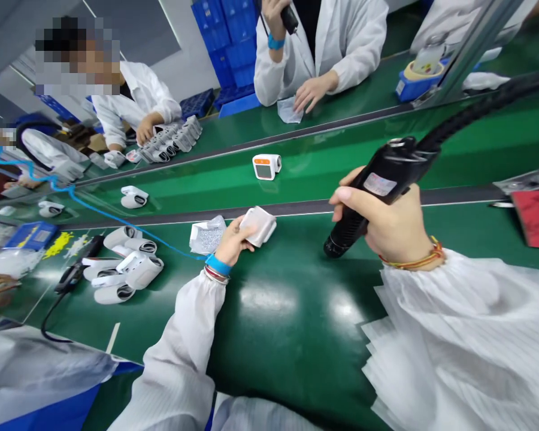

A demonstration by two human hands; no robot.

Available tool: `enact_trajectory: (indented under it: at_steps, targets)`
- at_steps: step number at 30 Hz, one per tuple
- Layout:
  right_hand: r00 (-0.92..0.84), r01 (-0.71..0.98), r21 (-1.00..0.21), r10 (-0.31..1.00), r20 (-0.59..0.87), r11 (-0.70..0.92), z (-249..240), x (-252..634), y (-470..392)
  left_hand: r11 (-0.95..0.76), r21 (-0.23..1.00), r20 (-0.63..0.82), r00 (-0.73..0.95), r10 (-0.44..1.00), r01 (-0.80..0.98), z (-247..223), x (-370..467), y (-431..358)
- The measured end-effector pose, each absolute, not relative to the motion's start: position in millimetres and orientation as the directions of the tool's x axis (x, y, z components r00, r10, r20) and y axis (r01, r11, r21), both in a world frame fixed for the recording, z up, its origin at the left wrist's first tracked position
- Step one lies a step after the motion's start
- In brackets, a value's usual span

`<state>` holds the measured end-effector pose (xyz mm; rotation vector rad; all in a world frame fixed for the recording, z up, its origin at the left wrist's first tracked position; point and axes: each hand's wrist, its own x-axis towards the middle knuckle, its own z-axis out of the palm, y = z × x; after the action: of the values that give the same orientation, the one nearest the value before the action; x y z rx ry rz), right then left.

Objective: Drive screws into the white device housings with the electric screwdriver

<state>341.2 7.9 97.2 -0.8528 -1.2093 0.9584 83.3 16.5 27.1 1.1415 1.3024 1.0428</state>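
Observation:
My left hand (234, 240), with a blue strap at its wrist, grips a white device (257, 225) between thumb and fingers above the green bench. Just left of it lies an open bag of small screws (207, 235). On the right, my right hand (381, 218) is wrapped round a black electric screwdriver (363, 194), its lower end pointing down and to the left, its cable running up to the right. Beyond both hands, a white device with an orange panel and grey screen (264, 167) stands on the green belt (206, 187).
Several white cuffed devices (124, 263) are grouped on the left, beside another black screwdriver (74, 269) and a blue tray (31, 235). A red board (536, 218) lies at the right. Across the belt, people in white coats work; a blue coiled cord (117, 214) crosses the left side.

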Motion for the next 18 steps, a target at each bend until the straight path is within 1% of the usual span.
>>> enact_trajectory:
  at_steps: [2, 3, 4, 6, 9, 13, 16, 18]
  targets:
    - [0.094, -0.117, -0.926, 0.932, 0.349, 0.358, 94, 339, 7, 0.153, 0.97, -0.174, -0.098, 0.98, -0.189, 24, 82, 34]
    - [0.1, -0.12, -0.928, 0.934, 0.342, 0.353, 94, 338, 6, 0.123, 0.953, -0.176, -0.175, 0.969, -0.276, 24, 83, 45]
    - [0.102, -0.124, -0.93, 0.937, 0.335, 0.346, 94, 338, 6, 0.084, 0.94, -0.176, -0.258, 0.95, -0.331, 25, 85, 58]
    - [0.107, -0.134, -0.933, 0.941, 0.322, 0.335, 97, 338, 5, 0.015, 0.933, -0.167, -0.395, 0.903, -0.36, 31, 88, 87]
    - [0.114, -0.15, -0.934, 0.944, 0.311, 0.326, 100, 338, 5, -0.013, 0.949, -0.146, -0.477, 0.867, -0.314, 39, 94, 131]
    - [0.111, -0.157, -0.944, 0.955, 0.276, 0.291, 103, 339, 6, 0.013, 0.977, -0.119, -0.5, 0.858, -0.211, 42, 108, 171]
    - [0.092, -0.16, -0.945, 0.957, 0.275, 0.286, 103, 340, 7, 0.046, 0.993, -0.093, -0.463, 0.881, -0.113, 42, 130, 186]
    - [0.09, -0.167, -0.939, 0.953, 0.291, 0.302, 103, 341, 7, 0.038, 0.998, -0.018, -0.385, 0.923, 0.043, 42, 148, 193]
